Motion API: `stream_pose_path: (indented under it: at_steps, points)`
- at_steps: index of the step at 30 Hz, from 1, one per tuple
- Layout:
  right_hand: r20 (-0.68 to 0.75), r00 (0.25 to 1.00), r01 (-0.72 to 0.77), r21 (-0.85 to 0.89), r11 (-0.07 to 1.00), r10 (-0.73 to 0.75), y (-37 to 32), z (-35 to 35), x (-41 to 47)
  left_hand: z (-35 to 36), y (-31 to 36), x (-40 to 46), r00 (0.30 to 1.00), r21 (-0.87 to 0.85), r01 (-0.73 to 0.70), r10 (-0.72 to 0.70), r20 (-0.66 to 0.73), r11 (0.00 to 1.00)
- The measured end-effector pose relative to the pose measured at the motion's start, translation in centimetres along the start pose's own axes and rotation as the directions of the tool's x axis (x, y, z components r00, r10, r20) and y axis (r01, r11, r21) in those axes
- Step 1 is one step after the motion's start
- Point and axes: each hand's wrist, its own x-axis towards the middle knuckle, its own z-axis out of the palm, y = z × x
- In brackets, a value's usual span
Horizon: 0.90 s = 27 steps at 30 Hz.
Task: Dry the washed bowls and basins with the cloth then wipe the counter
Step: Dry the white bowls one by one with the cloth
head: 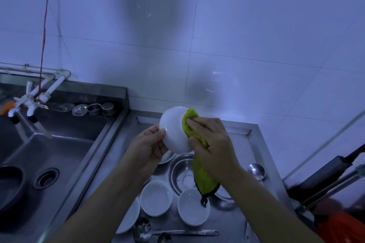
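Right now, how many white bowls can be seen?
4 at least. One white bowl is held up; two stand on the counter; a white dish is half hidden under the left arm. Another rim peeks below the held bowl.

My left hand [150, 144] holds a white bowl [173, 130] by its rim above the steel counter [254, 134]; my right hand [211, 140] presses the green cloth [190, 122] against it.

White bowl [173, 134] held up on edge above counter [245, 221], underside showing; yellow-green cloth [197, 150] bunched against its right rim, tail hanging toward two upright white bowls [156, 197] below.
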Motion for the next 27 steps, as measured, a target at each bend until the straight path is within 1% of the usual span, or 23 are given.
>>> stream_pose_path:
  at_steps: [2, 3, 5, 7, 9, 10, 12, 15, 17, 19, 21, 23, 25, 27]
  points:
    - [0.025, 0.996, 0.082, 0.023, 0.996, -0.083, 0.4, -0.3, -0.5, -0.3, 0.5, 0.1, 1.000, 0.010, -0.005, 0.005, -0.012, 1.000]
    - [0.034, 0.991, 0.129, -0.002, 0.992, -0.129, 0.8, -0.6, -0.6, -0.5, 0.9, 0.1, 1.000, 0.017, -0.006, 0.006, -0.014, 1.000]
    - [0.048, 0.980, 0.197, -0.110, 0.974, -0.193, 1.7, -1.5, -0.6, -0.6, 1.2, 0.0, 1.000, 0.028, 0.011, -0.011, -0.007, 1.000]
    - [0.031, 0.979, 0.201, -0.206, 0.958, -0.199, 2.3, -2.1, 0.0, -0.2, 1.2, -0.2, 0.999, 0.041, 0.039, -0.040, 0.021, 0.998]
    - [-0.020, 0.982, 0.180, -0.240, 0.954, -0.190, 2.1, -2.1, 0.9, 0.3, 0.8, -0.4, 0.997, 0.052, 0.058, -0.060, 0.040, 0.997]
    - [-0.044, 0.982, 0.172, -0.225, 0.959, -0.186, 1.7, -1.9, 1.3, 0.5, 0.6, -0.4, 0.997, 0.055, 0.061, -0.063, 0.037, 0.997]
    - [-0.071, 0.982, 0.162, -0.143, 0.976, -0.174, 1.0, -1.1, 1.3, 0.8, 0.6, -0.3, 0.998, 0.063, 0.054, -0.055, 0.019, 0.997]
    - [-0.054, 0.987, 0.150, -0.002, 0.989, -0.150, 0.5, -1.3, 0.8, 1.0, 0.9, -0.3, 1.000, 0.090, 0.015, -0.014, -0.009, 0.996]
    - [-0.091, 0.986, 0.141, 0.026, 0.990, -0.138, 0.2, -1.9, 1.4, 1.3, 0.8, -0.5, 1.000, 0.115, -0.013, 0.015, -0.011, 0.993]
    - [-0.102, 0.989, 0.112, 0.021, 0.993, -0.109, -0.4, -1.9, 2.6, 2.1, 0.5, -0.6, 0.999, 0.123, -0.032, 0.032, 0.003, 0.992]
    - [-0.050, 0.996, 0.074, 0.006, 0.997, -0.073, -1.3, -1.0, 3.3, 2.9, 0.1, -0.8, 0.999, 0.093, -0.035, 0.033, 0.019, 0.995]
    - [-0.043, 0.997, 0.060, 0.004, 0.998, -0.060, -1.8, -0.1, 3.2, 3.4, 0.0, -0.7, 0.999, 0.047, -0.036, 0.036, 0.006, 0.998]
    - [-0.091, 0.989, 0.118, -0.029, 0.993, -0.120, -1.9, 0.3, 2.5, 3.6, 0.2, -0.6, 1.000, -0.003, -0.029, 0.029, -0.007, 1.000]
    - [-0.119, 0.964, 0.223, -0.110, 0.968, -0.236, -1.7, 0.7, 1.4, 3.9, 0.6, -0.5, 1.000, -0.074, -0.010, 0.009, -0.023, 0.997]
